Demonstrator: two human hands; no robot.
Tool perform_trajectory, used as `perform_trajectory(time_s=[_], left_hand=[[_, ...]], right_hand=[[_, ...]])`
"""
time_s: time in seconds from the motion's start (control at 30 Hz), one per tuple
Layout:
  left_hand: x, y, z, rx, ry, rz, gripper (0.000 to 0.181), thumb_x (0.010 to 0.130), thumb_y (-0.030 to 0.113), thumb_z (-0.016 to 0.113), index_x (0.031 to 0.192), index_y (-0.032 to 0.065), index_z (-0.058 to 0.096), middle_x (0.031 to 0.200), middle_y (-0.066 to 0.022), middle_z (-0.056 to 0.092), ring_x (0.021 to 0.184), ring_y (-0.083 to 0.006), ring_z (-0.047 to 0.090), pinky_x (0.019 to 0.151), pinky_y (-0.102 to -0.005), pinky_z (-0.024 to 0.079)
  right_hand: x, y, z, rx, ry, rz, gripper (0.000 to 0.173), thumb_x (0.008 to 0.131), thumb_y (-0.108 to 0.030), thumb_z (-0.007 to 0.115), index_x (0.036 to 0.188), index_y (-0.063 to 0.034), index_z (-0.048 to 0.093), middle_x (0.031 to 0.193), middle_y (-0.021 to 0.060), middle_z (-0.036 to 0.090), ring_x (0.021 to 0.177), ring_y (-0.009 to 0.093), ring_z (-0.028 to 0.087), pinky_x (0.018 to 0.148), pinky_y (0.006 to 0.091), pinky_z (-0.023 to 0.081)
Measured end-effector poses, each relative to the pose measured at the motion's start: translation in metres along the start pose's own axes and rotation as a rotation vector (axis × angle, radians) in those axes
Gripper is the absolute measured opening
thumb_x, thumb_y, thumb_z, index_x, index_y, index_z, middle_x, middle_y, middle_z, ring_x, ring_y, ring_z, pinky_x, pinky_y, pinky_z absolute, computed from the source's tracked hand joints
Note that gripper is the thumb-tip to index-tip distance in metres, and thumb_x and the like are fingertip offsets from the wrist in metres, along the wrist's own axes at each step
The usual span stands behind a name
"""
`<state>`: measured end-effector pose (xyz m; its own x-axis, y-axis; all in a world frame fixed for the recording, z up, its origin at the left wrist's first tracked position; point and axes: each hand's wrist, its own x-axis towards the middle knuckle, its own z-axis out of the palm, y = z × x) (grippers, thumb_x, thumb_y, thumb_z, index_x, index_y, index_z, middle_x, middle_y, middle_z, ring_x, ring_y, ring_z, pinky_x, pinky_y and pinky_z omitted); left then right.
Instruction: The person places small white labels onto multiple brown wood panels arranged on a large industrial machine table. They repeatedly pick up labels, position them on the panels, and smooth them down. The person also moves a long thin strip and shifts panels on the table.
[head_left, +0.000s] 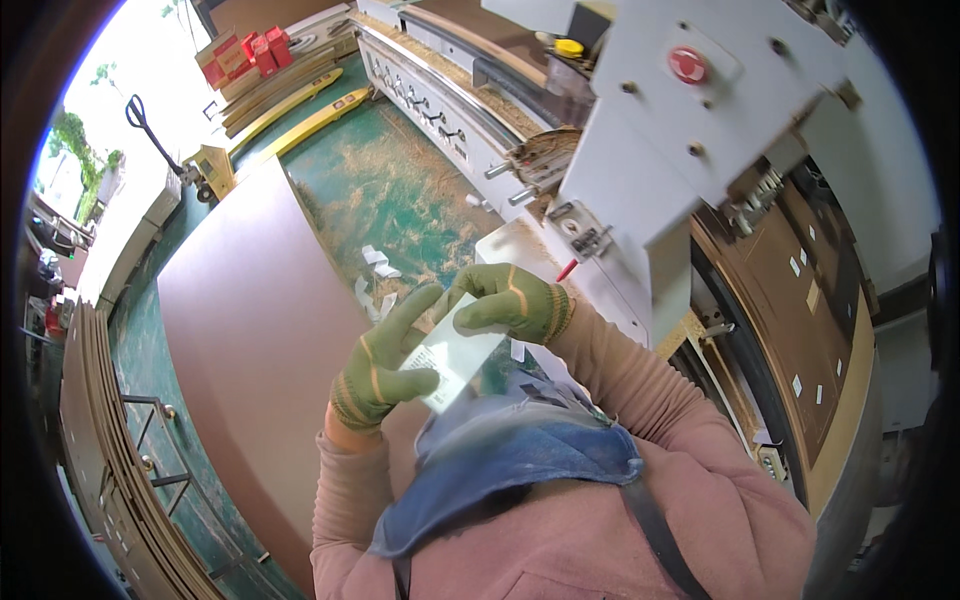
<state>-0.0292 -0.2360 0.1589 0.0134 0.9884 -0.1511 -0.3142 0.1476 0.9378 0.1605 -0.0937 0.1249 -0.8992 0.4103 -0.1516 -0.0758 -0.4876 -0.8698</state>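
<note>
Both of my hands wear green knit work gloves and hold one white paper label strip (472, 341) in front of my waist. My left hand (386, 360) pinches its lower left end, with the thumb lying over a printed patch. The upper right part of the strip is gripped by my right hand (510, 300), thumb on top and fingers curled behind. Beneath the hands lie a large smooth brown panel (247, 315) and the blue apron (525, 450) that I wear.
A white machine housing (645, 165) with a red stop button (688, 65) stands close on my right. Paper scraps (380, 261) and sawdust litter the green floor (390, 180). A yellow pallet truck (214, 171) stands ahead left. Stacked panels (97, 420) lean at the left.
</note>
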Motion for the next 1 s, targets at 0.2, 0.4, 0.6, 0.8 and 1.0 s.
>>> perform_trajectory(time_s=[0.2, 0.4, 0.6, 0.8, 1.0], left_hand=[[0.030, -0.005, -0.039, 0.183, -0.013, -0.065, 0.097, 0.063, 0.007, 0.073, 0.154, -0.0062, 0.040, 0.098, -0.0068, 0.072, 0.095, -0.0135, 0.063, 0.091, -0.0260, 0.047], [0.087, 0.007, -0.052, 0.269, 0.148, -0.002, 0.088, 0.069, 0.001, 0.070, 0.152, -0.0057, 0.042, 0.104, -0.0090, 0.073, 0.093, -0.0123, 0.065, 0.087, -0.0268, 0.051], [0.149, 0.031, -0.062, 0.451, 0.261, 0.190, 0.081, 0.078, -0.003, 0.068, 0.154, -0.0068, 0.038, 0.113, -0.0133, 0.071, 0.099, -0.0149, 0.068, 0.085, -0.0282, 0.055], [0.190, 0.048, -0.093, 0.058, 0.475, 0.308, 0.077, 0.089, 0.001, 0.066, 0.156, -0.0096, 0.029, 0.114, -0.0170, 0.069, 0.100, -0.0214, 0.069, 0.088, -0.0314, 0.056], [0.250, 0.061, -0.143, 0.105, 0.562, 0.369, 0.087, 0.090, 0.022, 0.077, 0.158, -0.0045, 0.029, 0.093, -0.0043, 0.066, 0.077, -0.0094, 0.062, 0.063, -0.0203, 0.048]], right_hand=[[0.040, -0.006, -0.025, -0.177, -0.040, 0.030, 0.024, 0.091, -0.019, 0.070, 0.107, -0.0004, 0.068, 0.093, 0.0050, 0.069, 0.086, 0.010, 0.064, 0.075, 0.0265, 0.051], [0.123, 0.011, -0.072, -0.513, 0.076, -0.354, 0.016, 0.091, -0.016, 0.068, 0.095, -0.0014, 0.074, 0.087, 0.0061, 0.072, 0.078, 0.013, 0.064, 0.072, 0.0285, 0.052], [0.235, 0.004, -0.148, -0.120, 0.693, -0.035, 0.019, 0.094, -0.019, 0.070, 0.101, -0.0031, 0.075, 0.089, 0.0117, 0.074, 0.082, 0.017, 0.068, 0.075, 0.0313, 0.055], [0.281, 0.019, -0.183, -0.664, 0.259, -0.280, 0.033, 0.098, -0.034, 0.070, 0.110, -0.0041, 0.076, 0.101, 0.0125, 0.076, 0.093, 0.019, 0.069, 0.085, 0.0319, 0.055], [0.300, -0.027, -0.144, 0.113, -0.031, -0.109, 0.040, 0.101, -0.029, 0.065, 0.121, 0.0054, 0.069, 0.109, 0.0107, 0.072, 0.099, 0.015, 0.065, 0.090, 0.0288, 0.052]])
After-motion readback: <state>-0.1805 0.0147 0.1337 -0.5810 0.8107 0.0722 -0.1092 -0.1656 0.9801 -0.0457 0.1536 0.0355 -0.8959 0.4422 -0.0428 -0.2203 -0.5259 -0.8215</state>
